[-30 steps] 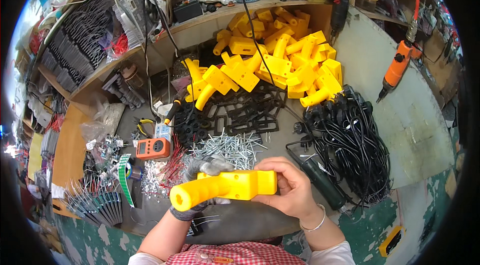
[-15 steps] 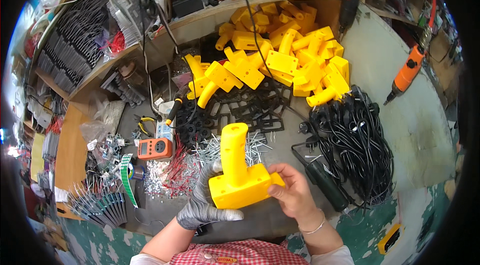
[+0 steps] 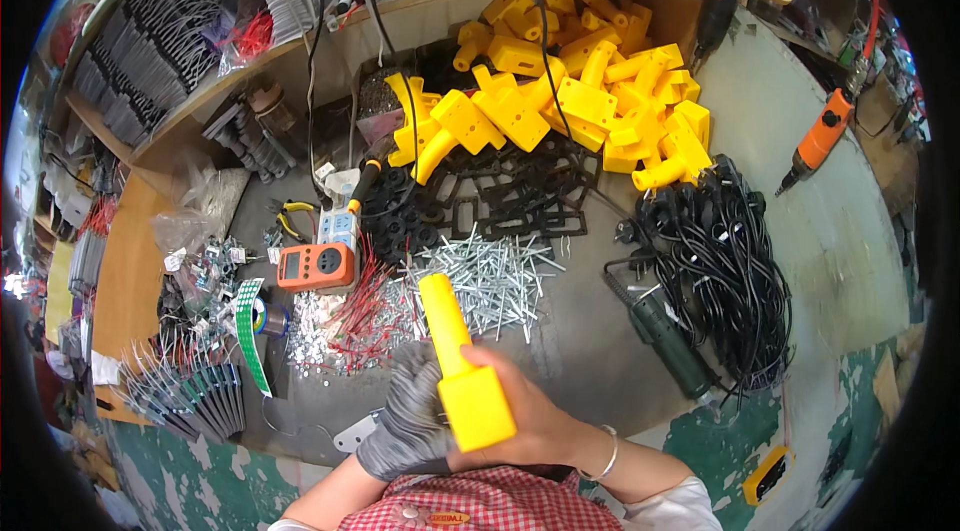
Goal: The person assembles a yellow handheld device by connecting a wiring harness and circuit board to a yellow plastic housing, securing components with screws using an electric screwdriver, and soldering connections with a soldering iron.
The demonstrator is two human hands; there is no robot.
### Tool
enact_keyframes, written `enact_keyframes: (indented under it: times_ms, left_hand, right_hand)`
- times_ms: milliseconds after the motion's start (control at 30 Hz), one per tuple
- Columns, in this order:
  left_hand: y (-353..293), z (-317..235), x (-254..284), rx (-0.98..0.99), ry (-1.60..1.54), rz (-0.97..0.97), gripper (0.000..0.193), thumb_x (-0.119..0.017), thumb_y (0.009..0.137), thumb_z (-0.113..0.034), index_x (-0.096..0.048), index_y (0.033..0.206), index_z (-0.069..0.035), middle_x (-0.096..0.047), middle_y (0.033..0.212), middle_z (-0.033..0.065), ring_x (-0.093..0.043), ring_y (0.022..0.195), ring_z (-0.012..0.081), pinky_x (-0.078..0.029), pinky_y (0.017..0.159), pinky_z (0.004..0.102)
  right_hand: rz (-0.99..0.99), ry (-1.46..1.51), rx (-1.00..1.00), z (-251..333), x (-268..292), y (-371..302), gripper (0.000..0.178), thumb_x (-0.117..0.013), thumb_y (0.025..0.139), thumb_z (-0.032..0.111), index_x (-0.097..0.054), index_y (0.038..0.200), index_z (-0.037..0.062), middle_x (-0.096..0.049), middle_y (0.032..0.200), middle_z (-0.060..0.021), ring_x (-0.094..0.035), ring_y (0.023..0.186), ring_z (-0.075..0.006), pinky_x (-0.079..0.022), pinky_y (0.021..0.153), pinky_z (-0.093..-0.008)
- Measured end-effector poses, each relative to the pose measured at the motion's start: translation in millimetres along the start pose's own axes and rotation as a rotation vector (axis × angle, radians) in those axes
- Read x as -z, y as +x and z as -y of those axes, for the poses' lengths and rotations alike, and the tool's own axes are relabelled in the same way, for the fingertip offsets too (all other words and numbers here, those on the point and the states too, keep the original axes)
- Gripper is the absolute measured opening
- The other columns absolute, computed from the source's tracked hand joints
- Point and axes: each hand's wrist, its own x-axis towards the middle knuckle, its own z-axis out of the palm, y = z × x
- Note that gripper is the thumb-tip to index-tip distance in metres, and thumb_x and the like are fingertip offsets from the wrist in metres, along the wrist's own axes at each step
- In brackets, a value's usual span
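Note:
A yellow plastic housing, a boxy body with a round handle, is held between my hands close to my apron. Its handle points away from me and slightly left. My right hand, bare, is closed round the right side of the housing, thumb near the base of the handle. In a grey striped glove, my left hand is curled against the left side of the body; the housing hides part of its fingers. A flat metal plate with holes lies on the bench by the gloved wrist.
Beyond my hands lie metal rods, red wires and black frames. More yellow housings are heaped at the back. Black power cords and a dark green tool lie right. An orange screwdriver hangs far right; an orange meter sits left.
The housing has turned, its handle now tilting left and its body narrower in view. My right hand has moved left round it, and both hands are nearer my apron. The view has shifted slightly.

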Motion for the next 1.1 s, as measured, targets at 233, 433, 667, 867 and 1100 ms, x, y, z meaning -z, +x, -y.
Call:
enact_keyframes:
  times_ms: [233, 433, 667, 867, 1100]
  left_hand:
    - [-46, -33, 47, -0.898, 1.606, 0.272, 0.066, -0.086, 0.069, -0.042, -0.060, 0.121, -0.010, -0.066, 0.110, 0.0083, -0.065, 0.101, 0.0278, -0.052, 0.089, 0.0418]
    - [-97, -43, 86, -0.503, 0.515, 0.012, 0.084, -0.099, 0.056, -0.027, -0.056, 0.126, -0.008, -0.062, 0.113, 0.0009, -0.062, 0.095, 0.0127, -0.053, 0.085, 0.0302]
    - [-106, -17, 128, -0.306, 0.344, 0.046, 0.086, -0.095, 0.065, -0.017, -0.049, 0.137, -0.009, -0.061, 0.119, 0.0035, -0.061, 0.108, 0.0174, -0.054, 0.094, 0.0368]
    - [-103, -15, 131, -0.369, 0.264, -0.030, 0.099, -0.100, 0.055, -0.021, -0.046, 0.136, -0.007, -0.066, 0.113, 0.0077, -0.067, 0.106, 0.0199, -0.058, 0.091, 0.0405]
    - [-88, -5, 136, -0.383, 0.222, 0.051, 0.106, -0.102, 0.053, -0.027, -0.046, 0.140, -0.009, -0.060, 0.121, 0.0017, -0.059, 0.111, 0.0157, -0.051, 0.098, 0.0358]
  right_hand:
    - [0.005, -0.166, -0.011, 3, -4, -12, 0.087, -0.090, 0.073, 0.015, -0.046, 0.148, 0.0071, -0.061, 0.127, -0.0123, -0.059, 0.121, -0.0256, -0.046, 0.105, -0.0379]
    - [-0.431, -0.777, -0.058, -19, 80, 38, 0.083, -0.089, 0.070, 0.015, -0.050, 0.142, 0.0000, -0.063, 0.122, -0.0173, -0.059, 0.119, -0.0319, -0.045, 0.105, -0.0379]
    - [-0.134, -1.161, 0.192, -62, 41, 53, 0.018, -0.070, 0.076, -0.002, -0.073, 0.091, 0.0067, -0.061, 0.110, -0.0089, -0.059, 0.105, -0.0306, -0.052, 0.091, -0.0388]
    - [-0.002, -1.405, 0.365, -66, 29, 51, 0.010, -0.070, 0.079, 0.002, -0.064, 0.087, 0.0050, -0.063, 0.106, -0.0073, -0.062, 0.095, -0.0276, -0.053, 0.081, -0.0378]
    - [-0.504, -0.881, -0.044, -85, 28, 59, 0.009, -0.073, 0.086, 0.005, -0.066, 0.090, 0.0001, -0.067, 0.085, -0.0098, -0.065, 0.075, -0.0217, -0.053, 0.067, -0.0339]
